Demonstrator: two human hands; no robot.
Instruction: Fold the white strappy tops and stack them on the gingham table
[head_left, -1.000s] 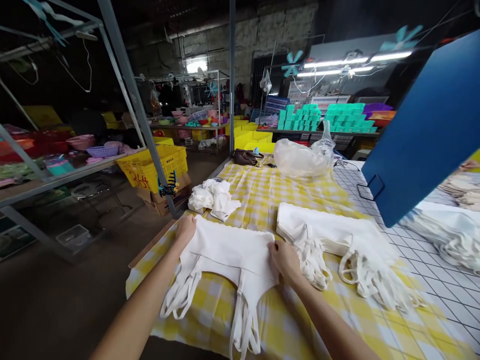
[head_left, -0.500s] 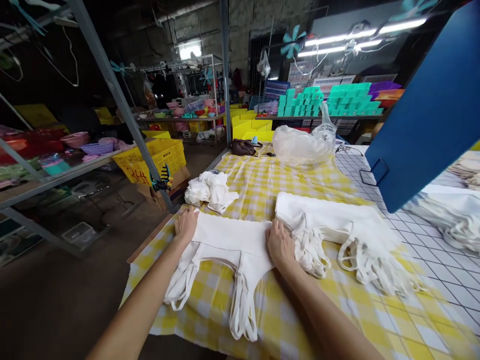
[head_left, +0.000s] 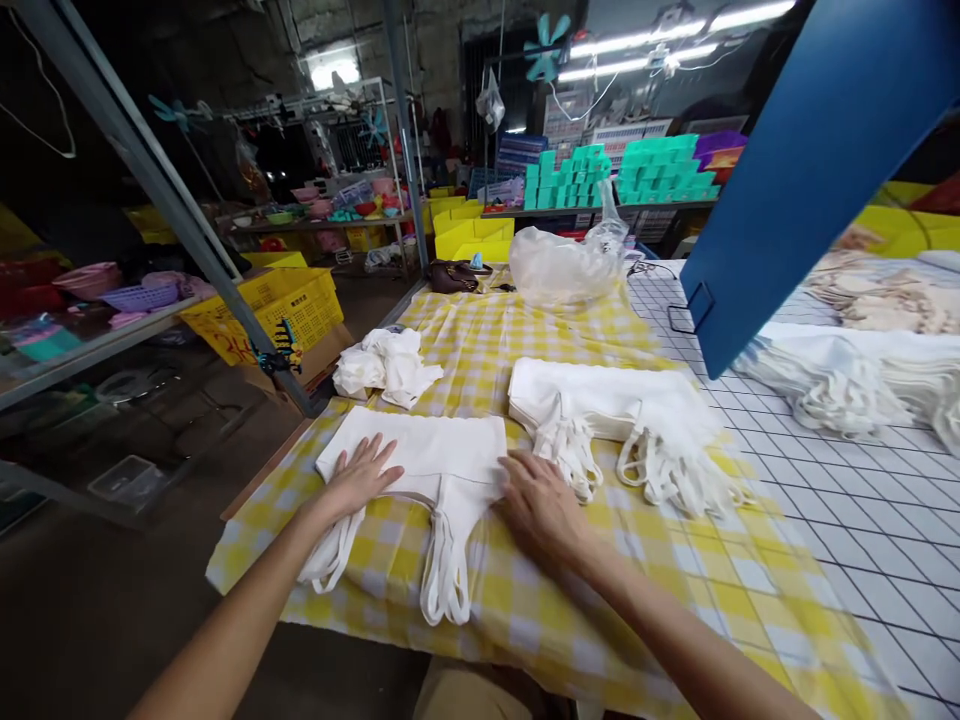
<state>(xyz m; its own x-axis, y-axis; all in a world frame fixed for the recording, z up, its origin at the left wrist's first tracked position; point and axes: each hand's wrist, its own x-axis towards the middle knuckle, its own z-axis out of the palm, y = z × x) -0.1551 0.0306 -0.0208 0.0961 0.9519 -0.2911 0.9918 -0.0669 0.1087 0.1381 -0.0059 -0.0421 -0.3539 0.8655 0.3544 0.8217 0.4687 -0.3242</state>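
Observation:
White strappy tops (head_left: 442, 440) lie flat in a small pile in front of me, their straps hanging toward the near edge of the table. My left hand (head_left: 361, 478) rests palm down on the left part of the pile, fingers spread. At the right edge of the same pile, my right hand (head_left: 544, 505) lies with its fingers stretched out, touching the fabric and gripping nothing. A thicker stack of white strappy tops (head_left: 600, 390) is just beyond my right hand, its straps bunched. Crumpled white garments (head_left: 388, 366) sit behind the left end of the near pile.
A yellow checked cloth (head_left: 570, 600) covers the table. Farther back are a clear plastic bag (head_left: 559, 265) and a dark handbag (head_left: 452, 277). A blue panel (head_left: 795, 190) slants at the right, near more white garments (head_left: 847, 380). A metal post (head_left: 169, 190) rises at the left.
My left hand has let go of the top left corner and moved down onto the fabric, fingers spread. My right hand has flattened at the right edge. The view has turned slightly right.

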